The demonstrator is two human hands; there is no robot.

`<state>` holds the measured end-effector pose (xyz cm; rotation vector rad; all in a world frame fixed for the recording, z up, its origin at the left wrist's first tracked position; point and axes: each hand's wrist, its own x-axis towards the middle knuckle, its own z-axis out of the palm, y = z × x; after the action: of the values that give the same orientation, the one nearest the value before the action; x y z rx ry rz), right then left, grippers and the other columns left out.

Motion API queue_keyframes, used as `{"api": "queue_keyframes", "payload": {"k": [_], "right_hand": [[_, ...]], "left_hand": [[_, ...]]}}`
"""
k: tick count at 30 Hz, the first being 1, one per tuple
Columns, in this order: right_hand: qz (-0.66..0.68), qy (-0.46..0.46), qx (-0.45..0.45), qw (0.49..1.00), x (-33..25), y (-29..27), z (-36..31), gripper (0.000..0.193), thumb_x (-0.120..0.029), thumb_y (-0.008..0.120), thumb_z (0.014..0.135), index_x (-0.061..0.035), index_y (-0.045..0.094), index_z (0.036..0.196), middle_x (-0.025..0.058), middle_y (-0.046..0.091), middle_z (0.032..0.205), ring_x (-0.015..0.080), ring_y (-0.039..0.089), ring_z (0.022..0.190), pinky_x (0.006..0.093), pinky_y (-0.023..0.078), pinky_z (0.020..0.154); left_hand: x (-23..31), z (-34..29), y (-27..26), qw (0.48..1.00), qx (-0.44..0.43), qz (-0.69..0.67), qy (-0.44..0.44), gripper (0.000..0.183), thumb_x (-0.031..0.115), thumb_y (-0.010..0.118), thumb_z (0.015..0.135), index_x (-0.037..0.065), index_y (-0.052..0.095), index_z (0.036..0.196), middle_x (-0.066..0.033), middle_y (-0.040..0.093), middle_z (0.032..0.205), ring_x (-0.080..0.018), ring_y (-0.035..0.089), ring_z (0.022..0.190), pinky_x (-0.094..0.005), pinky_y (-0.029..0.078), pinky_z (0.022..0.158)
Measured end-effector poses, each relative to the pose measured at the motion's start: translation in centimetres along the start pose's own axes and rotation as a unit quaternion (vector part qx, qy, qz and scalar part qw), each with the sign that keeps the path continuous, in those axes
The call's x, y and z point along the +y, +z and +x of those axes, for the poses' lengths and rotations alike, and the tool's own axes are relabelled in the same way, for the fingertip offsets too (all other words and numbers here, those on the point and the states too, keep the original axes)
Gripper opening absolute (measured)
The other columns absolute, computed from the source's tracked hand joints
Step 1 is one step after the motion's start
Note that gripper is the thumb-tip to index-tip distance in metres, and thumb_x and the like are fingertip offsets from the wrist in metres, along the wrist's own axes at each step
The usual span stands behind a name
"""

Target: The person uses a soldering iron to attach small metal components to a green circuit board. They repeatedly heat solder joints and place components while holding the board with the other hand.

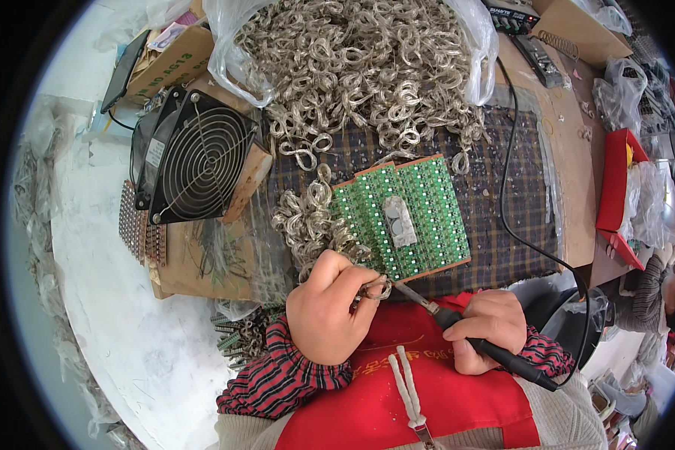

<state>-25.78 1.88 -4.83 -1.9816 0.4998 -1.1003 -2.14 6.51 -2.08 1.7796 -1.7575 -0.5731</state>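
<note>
My left hand [327, 313] is closed, thumb and fingers pinching a small coiled loop of silvery wire [381, 288] just below the circuit boards. My right hand [490, 327] grips the black handle of a soldering iron [511, 361]. Its metal tip points up and left, close to the wire in my left fingers; whether they touch I cannot tell. Green circuit boards [436, 217], set side by side with many small parts on them, lie on a dark checked cloth [495, 196]. A greyish block [400, 222] rests on top of them. More wire coils [307, 214] lie along their left side.
A large heap of wire coils [360, 67] spills from a clear plastic bag [481, 52] at the back. To the left stands a black fan [202, 159] with a wire guard. The iron's black cord [504, 195] loops across the right side, near a red box [615, 187].
</note>
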Motion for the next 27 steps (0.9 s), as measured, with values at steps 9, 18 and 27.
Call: {"api": "queue_keyframes", "payload": {"k": [9,18,27], "right_hand": [[0.003,0.018,-0.008,1.000,-0.18,-0.14,0.13,0.015,-0.008,0.072,0.077,-0.0063,0.069,0.091,0.0038,0.056,0.058,0.0197,0.054,0.043,0.0312,0.040,0.040],[0.010,0.007,0.021,1.000,-0.02,-0.08,-0.23,0.016,-0.008,0.071,0.076,-0.0058,0.069,0.091,0.0039,0.054,0.056,0.0184,0.049,0.041,0.0309,0.036,0.038],[0.008,0.016,0.004,1.000,-0.08,-0.16,-0.04,0.018,-0.008,0.072,0.076,-0.0070,0.069,0.094,0.0035,0.055,0.058,0.0189,0.052,0.043,0.0309,0.038,0.039]], "left_hand": [[-0.45,-0.39,0.41,1.000,0.012,0.006,0.009,0.017,0.009,0.082,0.076,0.010,0.071,0.089,-0.0030,0.056,0.084,-0.0194,0.060,0.062,-0.0332,0.047,0.052],[-0.71,-0.49,0.58,1.000,0.016,0.007,0.016,0.019,0.008,0.082,0.074,0.011,0.073,0.090,-0.0030,0.056,0.085,-0.0189,0.059,0.062,-0.0329,0.048,0.053],[-0.71,-0.44,0.36,1.000,0.004,0.010,0.018,0.018,0.007,0.081,0.075,0.010,0.073,0.090,-0.0028,0.056,0.085,-0.0182,0.059,0.062,-0.0326,0.048,0.053]]}}
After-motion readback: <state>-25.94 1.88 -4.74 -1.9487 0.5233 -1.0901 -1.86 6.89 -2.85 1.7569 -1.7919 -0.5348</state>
